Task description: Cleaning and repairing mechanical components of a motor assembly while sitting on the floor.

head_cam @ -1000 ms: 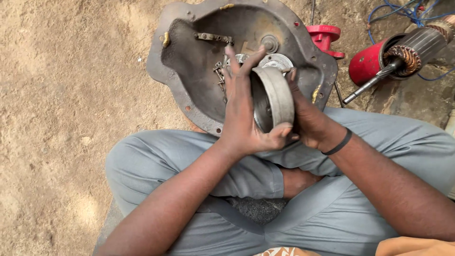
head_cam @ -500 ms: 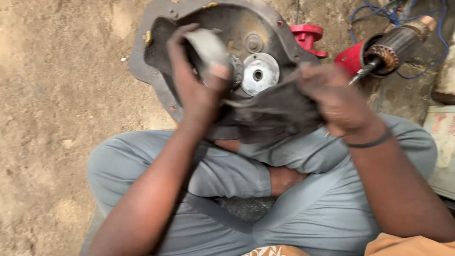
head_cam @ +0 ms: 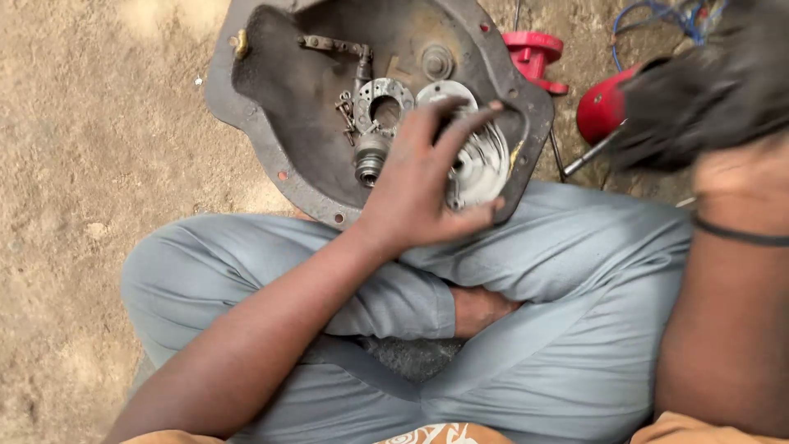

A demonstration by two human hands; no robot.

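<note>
here the left hand (head_cam: 423, 189) hovers with loose, empty fingers above a silver disc (head_cam: 485, 160) in the pan (head_cam: 271, 115); the blurred right hand (head_cam: 723, 164) clenches a dark rag (head_cam: 707, 90)

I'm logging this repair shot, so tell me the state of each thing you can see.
left hand: open, fingers spread over the round silver part
right hand: raised, blurred, grip unclear
dark metal pan: lying open, small parts inside
perforated ring plate: flat in the pan
red part: on the ground
</note>
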